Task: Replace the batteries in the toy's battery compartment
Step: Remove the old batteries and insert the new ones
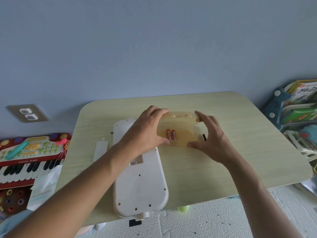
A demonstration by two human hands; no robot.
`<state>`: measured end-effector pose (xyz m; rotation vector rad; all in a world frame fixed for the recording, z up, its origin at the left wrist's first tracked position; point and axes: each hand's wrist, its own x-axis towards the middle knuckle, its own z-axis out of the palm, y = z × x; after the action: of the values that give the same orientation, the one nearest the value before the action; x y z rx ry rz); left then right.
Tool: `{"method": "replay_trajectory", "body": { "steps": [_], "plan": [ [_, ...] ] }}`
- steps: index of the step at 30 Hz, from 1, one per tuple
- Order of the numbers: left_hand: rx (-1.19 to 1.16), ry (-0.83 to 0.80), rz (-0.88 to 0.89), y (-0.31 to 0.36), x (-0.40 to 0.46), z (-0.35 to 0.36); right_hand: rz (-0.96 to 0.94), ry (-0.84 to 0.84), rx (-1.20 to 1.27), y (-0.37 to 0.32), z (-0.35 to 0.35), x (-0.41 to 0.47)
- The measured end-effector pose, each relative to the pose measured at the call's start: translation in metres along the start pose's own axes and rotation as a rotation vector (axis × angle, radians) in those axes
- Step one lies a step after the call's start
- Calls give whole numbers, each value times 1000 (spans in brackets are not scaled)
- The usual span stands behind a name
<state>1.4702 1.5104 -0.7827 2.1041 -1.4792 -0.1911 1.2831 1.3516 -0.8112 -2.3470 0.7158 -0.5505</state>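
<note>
A long white toy point(139, 186) lies face down on the pale wooden table point(240, 152), its battery compartment point(137, 161) open and partly under my left wrist. The white compartment cover point(100, 151) lies to the toy's left. A translucent yellowish plastic box point(181, 134) stands behind the toy with two red batteries point(171, 134) inside. My left hand point(145, 133) grips the box's left side. My right hand point(211, 140) touches its right side, fingers spread around the rim. A small dark object point(204, 137) lies behind the box, by my right hand.
A red toy keyboard point(29, 157) sits on the floor to the left, with tissue packs point(42, 191) beside it. A rack of books and toys point(298, 114) stands at the right. A wall socket point(27, 113) is at the left. Foam mat point(205, 220) covers the floor.
</note>
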Motion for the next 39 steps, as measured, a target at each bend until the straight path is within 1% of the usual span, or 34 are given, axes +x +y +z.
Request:
{"method": "replay_trajectory", "body": {
  "steps": [4, 7, 10, 12, 15, 24, 28, 32, 34, 37, 39],
  "plan": [
    [-5, -1, 40, 1, -1, 2, -18, 80, -53, -1, 3, -3],
    [-13, -30, 34, 1, -2, 4, 32, 55, -43, -5, 3, -7],
    [-92, -31, 3, 3, 0, 2, 71, 8, 21, -12, 1, -10],
    [-121, -24, -25, 4, 3, 1, 98, 29, 55, -16, 1, -9],
    [-109, -22, -41, 7, 5, 1, 104, 68, -5, -19, 4, -7],
    [-112, -5, -46, 6, 4, 5, 117, 87, 6, -18, 9, -7],
    [-150, -20, -73, 3, -8, -9, 112, 92, -47, -22, 7, -7],
    [-198, 113, -138, -19, -39, -47, 21, 122, -72, -51, 10, -5],
    [-188, 171, -175, -37, -62, -69, -73, 97, -67, -78, 21, -4],
    [-187, 187, -265, -63, -102, -93, -294, -37, -106, -125, 52, -7],
    [-155, 120, -319, -77, -126, -98, -394, -163, -126, -152, 77, -14]
  ]
}}
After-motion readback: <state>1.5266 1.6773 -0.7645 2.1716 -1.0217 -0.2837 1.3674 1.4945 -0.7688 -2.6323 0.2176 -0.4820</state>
